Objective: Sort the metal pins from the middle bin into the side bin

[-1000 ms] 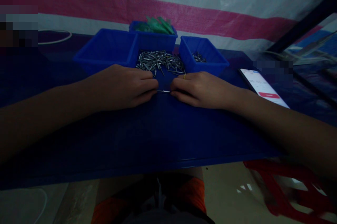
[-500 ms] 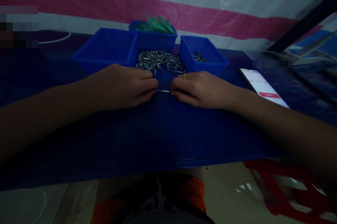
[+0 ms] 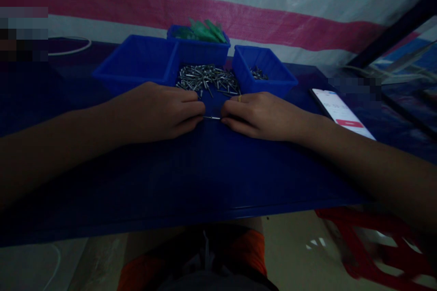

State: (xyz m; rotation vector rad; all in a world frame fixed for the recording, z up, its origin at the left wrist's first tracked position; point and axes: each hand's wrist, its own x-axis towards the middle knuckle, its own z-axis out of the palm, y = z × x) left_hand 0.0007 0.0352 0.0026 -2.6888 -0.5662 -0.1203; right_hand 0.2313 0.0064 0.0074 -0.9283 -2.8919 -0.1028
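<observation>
A thin silvery blind rivet (image 3: 212,118) spans the gap between my two hands, lying level just above or on the blue table. My left hand (image 3: 170,111) pinches its left end with the fingers curled. At the other end, my right hand (image 3: 254,113), with a ring on one finger, is closed on it too. Both fingertips partly hide the rivet. Just beyond my hands lies a loose pile of similar rivets (image 3: 205,78) on the tabletop.
Behind my left hand stands a blue bin (image 3: 136,61). A second bin (image 3: 205,52) at the back holds green pieces, and a third bin (image 3: 266,72) on the right holds small metal parts. A phone (image 3: 341,111) lies to the right; a red stool (image 3: 368,245) stands below.
</observation>
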